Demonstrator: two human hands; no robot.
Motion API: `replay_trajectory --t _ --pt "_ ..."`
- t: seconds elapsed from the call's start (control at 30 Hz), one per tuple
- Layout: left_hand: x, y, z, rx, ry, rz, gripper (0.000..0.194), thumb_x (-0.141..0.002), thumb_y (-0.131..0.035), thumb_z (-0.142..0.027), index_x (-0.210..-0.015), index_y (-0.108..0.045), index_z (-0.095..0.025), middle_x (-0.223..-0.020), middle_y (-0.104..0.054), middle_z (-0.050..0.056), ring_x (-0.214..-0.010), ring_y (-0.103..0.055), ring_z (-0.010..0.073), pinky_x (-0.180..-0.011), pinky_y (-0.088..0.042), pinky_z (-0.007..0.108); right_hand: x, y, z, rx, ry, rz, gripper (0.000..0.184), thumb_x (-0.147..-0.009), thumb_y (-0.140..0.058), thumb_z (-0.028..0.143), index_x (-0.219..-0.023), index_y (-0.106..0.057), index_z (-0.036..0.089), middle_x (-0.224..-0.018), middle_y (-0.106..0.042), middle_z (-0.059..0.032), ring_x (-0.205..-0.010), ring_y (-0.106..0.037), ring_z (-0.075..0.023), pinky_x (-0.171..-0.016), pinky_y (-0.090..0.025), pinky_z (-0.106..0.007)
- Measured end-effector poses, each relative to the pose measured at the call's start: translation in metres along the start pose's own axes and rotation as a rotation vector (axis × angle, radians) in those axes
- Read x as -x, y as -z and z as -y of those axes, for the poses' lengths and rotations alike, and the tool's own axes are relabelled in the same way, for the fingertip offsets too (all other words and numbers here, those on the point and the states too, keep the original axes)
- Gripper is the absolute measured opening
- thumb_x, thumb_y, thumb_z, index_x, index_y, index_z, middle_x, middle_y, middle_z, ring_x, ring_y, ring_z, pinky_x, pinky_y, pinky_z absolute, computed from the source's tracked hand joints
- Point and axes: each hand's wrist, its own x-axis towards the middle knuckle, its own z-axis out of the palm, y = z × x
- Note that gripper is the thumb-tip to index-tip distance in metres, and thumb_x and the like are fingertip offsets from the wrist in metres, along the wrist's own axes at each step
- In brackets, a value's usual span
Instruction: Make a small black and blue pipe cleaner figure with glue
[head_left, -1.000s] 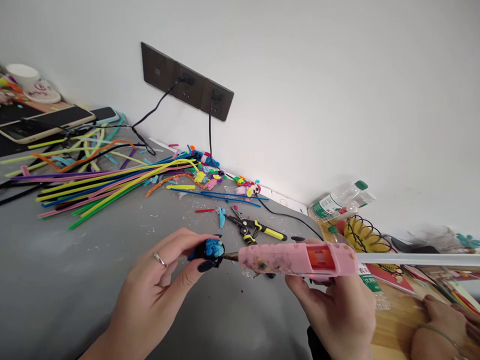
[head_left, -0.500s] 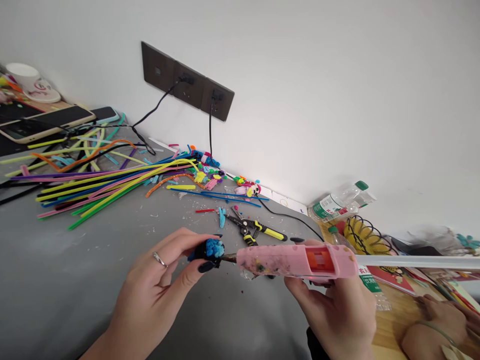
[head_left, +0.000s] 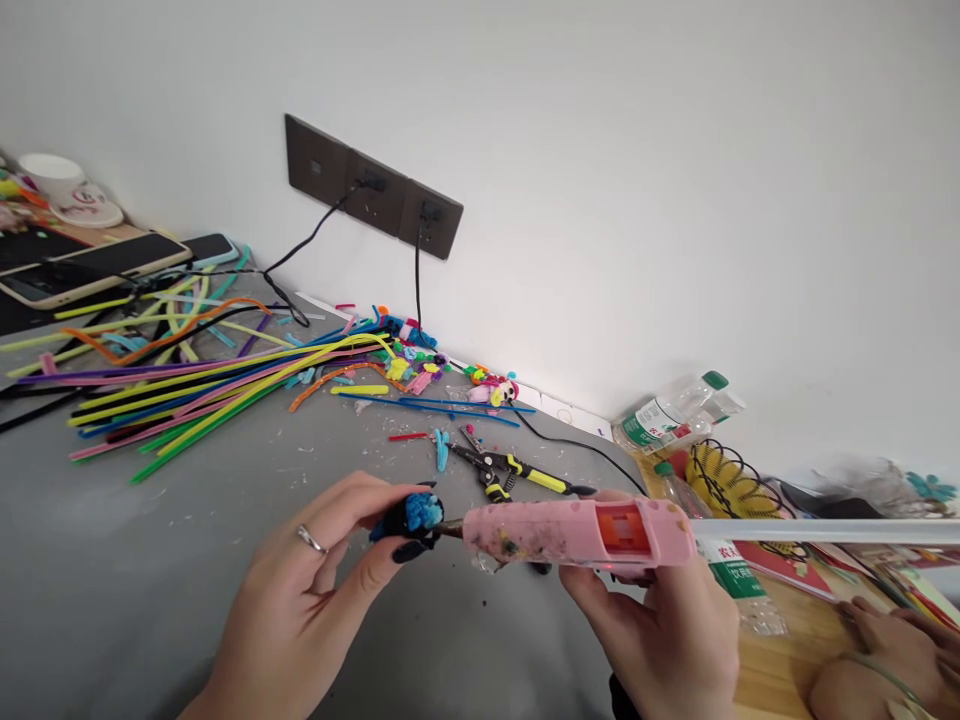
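Note:
Between thumb and fingers, my left hand [head_left: 315, 590] pinches a small black and blue fuzzy pipe-cleaner piece [head_left: 421, 511], partly hidden by the fingertips. My right hand [head_left: 660, 625] is wrapped round a pink hot glue gun [head_left: 540, 532], stained along its barrel. A long whitish glue stick [head_left: 817, 531] juts from the gun's rear to the right. The metal nozzle [head_left: 451, 528] points left and meets the edge of the fuzzy piece. Beyond the hands lie black and yellow pliers [head_left: 536, 474], with a short light-blue pipe cleaner [head_left: 441, 450] beside them.
Many coloured pipe cleaners [head_left: 225, 385] spread over the grey table's left. Small pipe-cleaner figures [head_left: 495, 390] line the wall edge. Phones [head_left: 97, 268] lie far left. Plastic bottles [head_left: 660, 420] and a yellow wire basket [head_left: 720, 475] stand right, near another person's hand [head_left: 885, 650].
The view has tilted slightly, so the background sits lower. Both hands, the fuzzy piece and the glue gun appear a little further left; the nozzle stays at the piece.

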Motion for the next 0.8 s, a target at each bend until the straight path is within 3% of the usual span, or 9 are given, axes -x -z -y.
replay_trajectory --t 0.13,0.27,0.43,0.5,0.6,0.7,0.8 --pt "0.0 -0.001 -0.002 0.034 0.029 0.014 0.02 -0.086 -0.077 -0.021 -0.096 -0.088 -0.034 -0.086 -0.083 -0.001 -0.074 -0.08 0.0158 -0.068 -0.063 0.016 -0.006 -0.003 0.006 0.016 -0.029 -0.093 0.007 -0.098 -0.063 0.019 -0.099 -0.06 0.025 -0.058 -0.057 0.0083 -0.037 -0.05 -0.0114 -0.039 -0.041 -0.022" --pt "0.003 -0.001 0.002 0.105 0.152 0.043 0.008 -0.086 -0.082 -0.032 -0.092 -0.087 -0.03 -0.083 -0.081 0.001 -0.072 -0.079 0.0164 -0.066 -0.062 0.016 -0.012 -0.008 0.012 -0.051 -0.115 -0.136 0.013 -0.092 -0.064 0.016 -0.09 -0.055 0.026 -0.056 -0.046 0.0117 -0.038 -0.043 -0.0088 -0.037 -0.037 -0.018" --pt "0.007 0.004 0.021 0.251 0.441 0.117 0.037 -0.085 -0.085 -0.06 -0.1 -0.087 -0.026 -0.088 -0.083 0.006 -0.079 -0.078 0.0204 -0.068 -0.065 0.024 -0.017 -0.012 0.003 -0.177 -0.325 -0.116 0.023 -0.089 -0.069 0.023 -0.077 -0.049 0.026 -0.053 -0.041 0.0123 -0.039 -0.037 -0.0084 -0.036 -0.032 -0.019" --pt "0.006 0.003 0.024 0.3 0.56 0.078 0.048 -0.077 -0.088 -0.069 -0.098 -0.088 -0.026 -0.087 -0.083 0.006 -0.077 -0.075 0.0202 -0.068 -0.064 0.025 -0.017 -0.017 -0.015 -0.197 -0.463 -0.113 0.028 -0.086 -0.072 0.028 -0.073 -0.047 0.026 -0.052 -0.038 0.0128 -0.04 -0.035 -0.0082 -0.036 -0.027 -0.02" --pt "0.003 0.0 0.023 0.33 0.666 0.002 0.062 -0.06 -0.093 -0.078 -0.09 -0.087 -0.024 -0.084 -0.081 0.007 -0.077 -0.072 0.0201 -0.066 -0.06 0.026 -0.011 -0.03 -0.061 -0.187 -0.718 -0.025 0.033 -0.082 -0.076 0.034 -0.071 -0.046 0.026 -0.053 -0.038 0.0132 -0.044 -0.037 -0.0092 -0.039 -0.029 -0.021" --pt "0.002 -0.002 0.022 0.34 0.704 -0.013 0.066 -0.051 -0.096 -0.079 -0.087 -0.088 -0.024 -0.081 -0.079 0.006 -0.075 -0.068 0.0193 -0.064 -0.056 0.026 0.0 -0.053 -0.111 -0.131 -0.872 0.063 0.024 -0.086 -0.075 0.039 -0.084 -0.058 0.021 -0.058 -0.051 0.0102 -0.048 -0.05 -0.0135 -0.044 -0.04 -0.024" --pt "0.002 -0.004 0.022 0.337 0.75 -0.02 0.068 -0.047 -0.098 -0.078 -0.086 -0.088 -0.024 -0.08 -0.078 0.006 -0.075 -0.066 0.0195 -0.064 -0.055 0.026 0.009 -0.078 -0.145 -0.042 -0.97 0.156 0.024 -0.09 -0.08 0.035 -0.095 -0.066 0.015 -0.072 -0.066 0.0025 -0.059 -0.062 -0.0175 -0.054 -0.052 -0.029"
